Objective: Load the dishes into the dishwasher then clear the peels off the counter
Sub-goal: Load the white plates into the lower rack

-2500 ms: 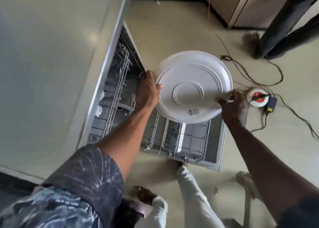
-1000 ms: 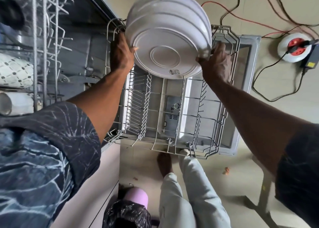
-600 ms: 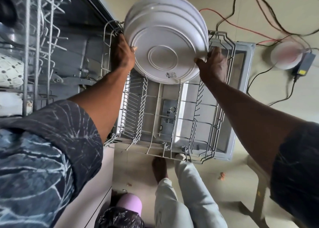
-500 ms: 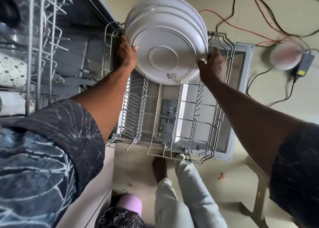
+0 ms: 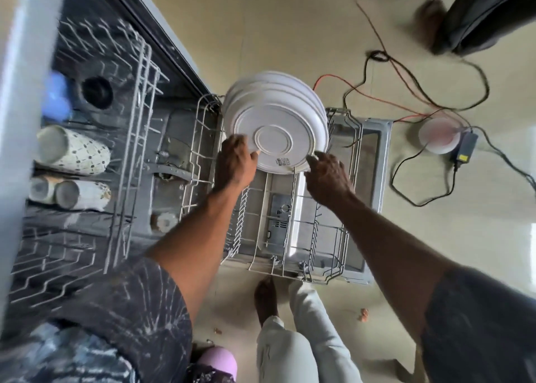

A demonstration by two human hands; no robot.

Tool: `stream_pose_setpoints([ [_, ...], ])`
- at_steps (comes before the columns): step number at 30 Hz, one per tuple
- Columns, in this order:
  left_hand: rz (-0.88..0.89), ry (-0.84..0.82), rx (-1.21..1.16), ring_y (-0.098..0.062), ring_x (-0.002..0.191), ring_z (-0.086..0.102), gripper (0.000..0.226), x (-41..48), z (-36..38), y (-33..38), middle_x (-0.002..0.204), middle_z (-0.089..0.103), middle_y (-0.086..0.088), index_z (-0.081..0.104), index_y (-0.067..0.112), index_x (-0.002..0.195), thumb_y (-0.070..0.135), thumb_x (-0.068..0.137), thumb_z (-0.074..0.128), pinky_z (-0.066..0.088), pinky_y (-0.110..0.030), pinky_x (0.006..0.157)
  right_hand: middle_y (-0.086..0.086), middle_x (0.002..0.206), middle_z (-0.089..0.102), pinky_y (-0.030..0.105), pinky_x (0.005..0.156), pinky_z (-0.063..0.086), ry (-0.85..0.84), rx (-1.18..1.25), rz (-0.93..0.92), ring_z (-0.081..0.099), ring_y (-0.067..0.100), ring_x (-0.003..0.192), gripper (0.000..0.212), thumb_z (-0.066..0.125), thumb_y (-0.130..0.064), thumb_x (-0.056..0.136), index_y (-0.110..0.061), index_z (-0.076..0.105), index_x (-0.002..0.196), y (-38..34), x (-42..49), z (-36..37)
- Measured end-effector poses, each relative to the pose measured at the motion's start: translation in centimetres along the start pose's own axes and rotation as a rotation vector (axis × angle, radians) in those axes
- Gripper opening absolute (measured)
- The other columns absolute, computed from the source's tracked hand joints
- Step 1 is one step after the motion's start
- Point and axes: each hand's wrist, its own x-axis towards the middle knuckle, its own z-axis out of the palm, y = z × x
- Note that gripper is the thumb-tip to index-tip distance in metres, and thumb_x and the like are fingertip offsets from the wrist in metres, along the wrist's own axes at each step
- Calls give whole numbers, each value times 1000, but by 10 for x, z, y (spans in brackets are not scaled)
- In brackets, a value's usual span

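The dishwasher point(image 5: 95, 162) stands open at the left, its door point(image 5: 374, 197) dropped flat over the floor, and the lower rack point(image 5: 293, 237) has been pulled out over that door, most likely so that plates can be dropped in from above without reaching into the tub. The upper rack point(image 5: 127, 138) sits further in and already carries cups point(image 5: 72, 150) lying on their sides. At the far end of the lower rack a stack of white plates point(image 5: 275, 121) stands on edge, underside facing the camera and leaning away slightly, which looks like the tilt needed for the rims to seat between the wires. Whether every rim has found a slot is hidden by the stack itself. The left hand point(image 5: 235, 165) rests against the lower left rim of the front plate, fingers loosely curled with the thumb on the plate's face, steadying rather than clasping. The right hand point(image 5: 327, 173) sits at the lower right rim, fingers spread and only the tips touching, with nothing gripped. So the plates lie just above and between both hands, appearing to be borne by the rack while the hands guard against a tip. The peels and counter are out of view
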Motion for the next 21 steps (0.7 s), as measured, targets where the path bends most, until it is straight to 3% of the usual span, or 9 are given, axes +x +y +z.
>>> stream_pose_setpoints([
  [4,21,-39,-51,-32,121,53,40,-61,-41,23,128,62,-17,61,2,126,31,98,60,41,-38,103,17,154,40,49,117,23,-4,-29,-45,33,34,144,47,50,-27,100,-11,48,144,-26,-53,-29],
  [10,52,-38,20,-28,129,52,53,-153,-140,52,140,56,-14,53,3,137,43,102,50,42,-38,108,12,150,44,52,115,27,42,-53,-106,35,34,140,45,50,-30,97,-14,52,138,-78,-133,-97],
  [14,83,27,74,-27,144,36,59,-194,-203,70,155,43,-12,46,6,145,47,103,45,25,-39,121,12,162,28,53,123,12,66,-66,-165,18,35,151,50,44,-31,103,-15,40,151,-120,-168,-137],
  [21,53,55,115,-26,155,11,71,-248,-246,70,166,18,-11,26,8,157,53,103,38,6,-42,126,10,166,18,55,124,3,70,-98,-237,7,33,154,55,36,-39,105,-17,30,156,-175,-209,-158],
])
